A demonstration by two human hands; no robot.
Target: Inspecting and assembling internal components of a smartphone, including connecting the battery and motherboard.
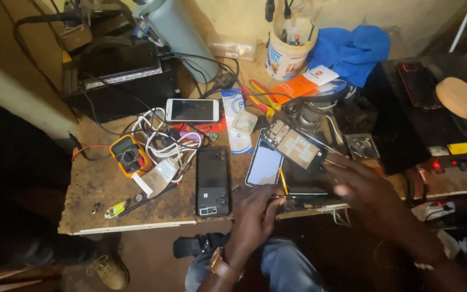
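Hands: left [255, 213] curled on workbench edge [136, 226], right [366, 186] spread beside opened phone [295, 147].

Worn wooden bench [98, 186] carries clutter — yellow multimeter [129, 155] near left, white cable tangle [160, 141] beside it, white phone [192, 110] face up behind, black phone [212, 181] face down at front edge. Opened phone [294, 148] lies mid-bench; white tub [287, 54] and blue cloth [352, 51] at back — dark mat [401, 140] right.
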